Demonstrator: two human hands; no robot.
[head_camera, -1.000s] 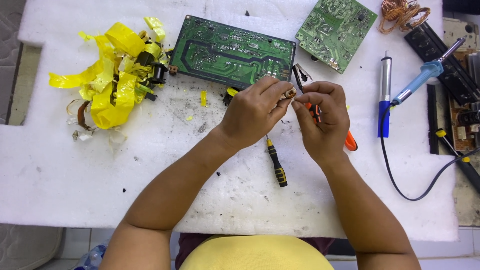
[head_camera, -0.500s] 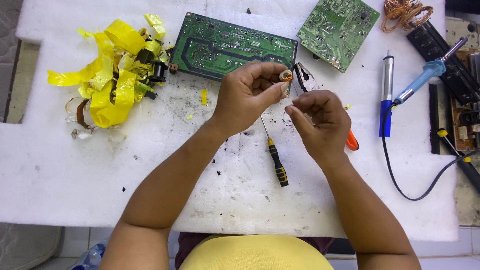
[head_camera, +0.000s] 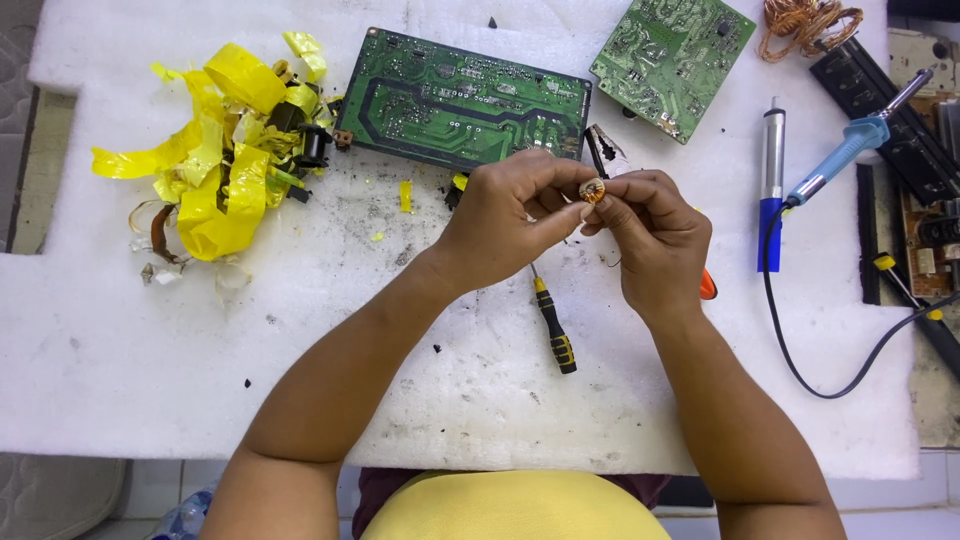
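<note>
Just below the big green circuit board, both hands pinched a small copper coil, left hand and right hand closed on it, probably unwinding; steady fingertip grip needed.

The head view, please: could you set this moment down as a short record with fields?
surface: white foam sheet, flecked with dark debris
left hand: pinching a small copper-wound coil from its left
right hand: fingertips on the same coil from its right
below the hands: black and yellow screwdriver, lying flat
behind the hands: large green circuit board; smaller green circuit board to its right
far left: heap of yellow tape
right side: blue-handled soldering iron beside a silver and blue desoldering pump
</note>
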